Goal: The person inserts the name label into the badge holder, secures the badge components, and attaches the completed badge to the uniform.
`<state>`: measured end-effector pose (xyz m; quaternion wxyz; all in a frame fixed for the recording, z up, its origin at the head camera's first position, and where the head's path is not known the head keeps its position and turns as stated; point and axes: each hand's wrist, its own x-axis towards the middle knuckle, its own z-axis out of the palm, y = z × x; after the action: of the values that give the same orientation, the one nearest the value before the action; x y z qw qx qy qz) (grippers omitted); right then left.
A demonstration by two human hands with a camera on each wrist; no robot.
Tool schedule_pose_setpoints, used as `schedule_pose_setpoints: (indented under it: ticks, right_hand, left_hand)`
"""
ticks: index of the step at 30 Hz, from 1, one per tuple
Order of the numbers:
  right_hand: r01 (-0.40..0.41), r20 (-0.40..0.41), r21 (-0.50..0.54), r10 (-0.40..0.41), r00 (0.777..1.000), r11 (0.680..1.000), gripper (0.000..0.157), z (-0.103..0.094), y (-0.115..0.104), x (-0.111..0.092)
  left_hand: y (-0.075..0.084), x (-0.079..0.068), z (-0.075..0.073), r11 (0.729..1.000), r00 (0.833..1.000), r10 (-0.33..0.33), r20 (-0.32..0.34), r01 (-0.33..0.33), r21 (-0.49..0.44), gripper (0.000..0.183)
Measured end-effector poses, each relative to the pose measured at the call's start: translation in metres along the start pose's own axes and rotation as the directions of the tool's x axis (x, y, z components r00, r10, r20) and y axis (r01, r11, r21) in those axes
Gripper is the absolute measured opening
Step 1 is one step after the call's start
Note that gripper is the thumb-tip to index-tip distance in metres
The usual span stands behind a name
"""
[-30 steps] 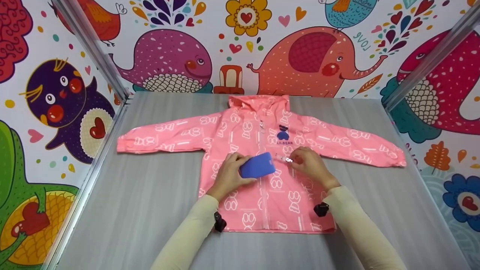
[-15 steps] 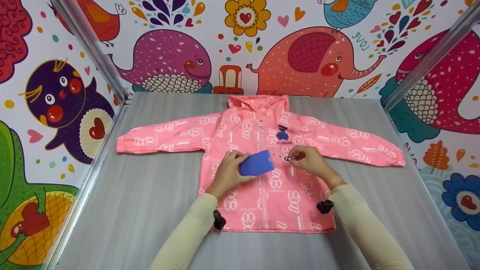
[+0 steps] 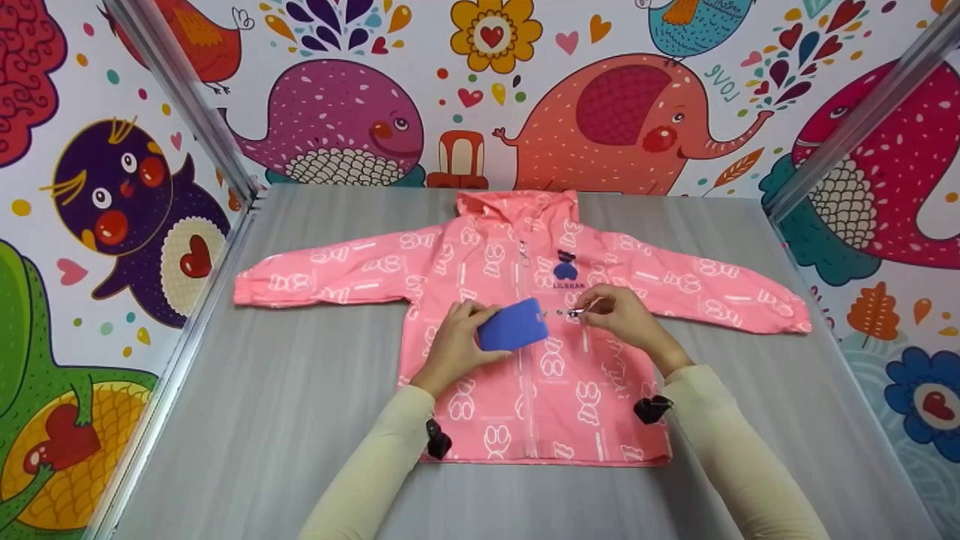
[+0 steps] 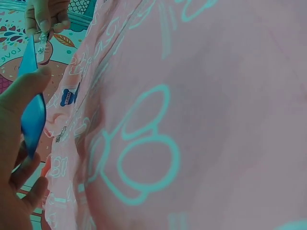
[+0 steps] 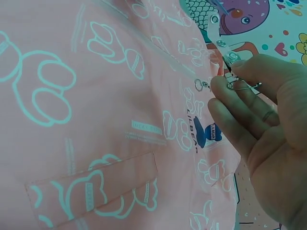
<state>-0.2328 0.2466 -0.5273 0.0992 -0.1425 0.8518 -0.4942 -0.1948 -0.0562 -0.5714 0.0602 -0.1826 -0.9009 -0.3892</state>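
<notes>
My left hand (image 3: 450, 352) holds a flat blue badge holder (image 3: 514, 325), thumb on one side and fingers on the other. From the holder's slotted end a clear snap strap (image 5: 221, 43) runs to a metal badge clip (image 3: 576, 313). Thumb and fingertips of my right hand (image 3: 626, 322) pinch this clip; its pin wire (image 5: 249, 87) sticks out from it in the right wrist view. Under both hands a pink hooded jacket (image 3: 555, 397) lies face up with its sleeves spread. The badge is held above the jacket front, near the bear print (image 3: 565, 270).
The jacket lies on a grey wood-grain table (image 3: 262, 420). Printed panels with cartoon animals (image 3: 345, 120) surround the table at the back and sides, with metal posts (image 3: 180, 97) at the corners. A zipper pull (image 3: 523, 255) hangs below the jacket's collar.
My right hand has shifted slightly upward and turned the clip, and the pin wire now shows apart from it. The blue badge holder has risen a little in my left hand. The jacket stays put.
</notes>
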Motion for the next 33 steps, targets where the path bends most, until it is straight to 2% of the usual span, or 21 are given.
schedule_pose_setpoints:
  ticks: [11, 15, 18, 33]
  right_hand:
    - [0.032, -0.014, 0.056, -0.031, 0.999, 0.998, 0.028, 0.001, -0.004, 0.003]
    - [0.019, 0.0, 0.073, -0.019, 1.0, 0.997, 0.029, -0.001, -0.023, -0.003]
    - [0.007, 0.006, 0.063, -0.007, 1.0, 0.998, 0.029, -0.002, -0.038, -0.007]
    - [0.08, 0.005, 0.02, -0.08, 0.997, 0.997, 0.028, -0.001, -0.045, -0.008]
  left_hand:
    - [0.001, 0.0, 0.0, 1.0, 1.0, -0.005, 0.001, 0.005, -0.009, 0.07]
    - [0.001, 0.0, 0.001, 1.0, 1.0, -0.011, 0.001, 0.011, -0.007, 0.07]
    - [0.001, -0.001, 0.001, 1.0, 1.0, -0.009, -0.001, 0.009, -0.004, 0.071]
    - [0.001, -0.001, 0.002, 1.0, 1.0, -0.014, -0.006, 0.014, -0.001, 0.071]
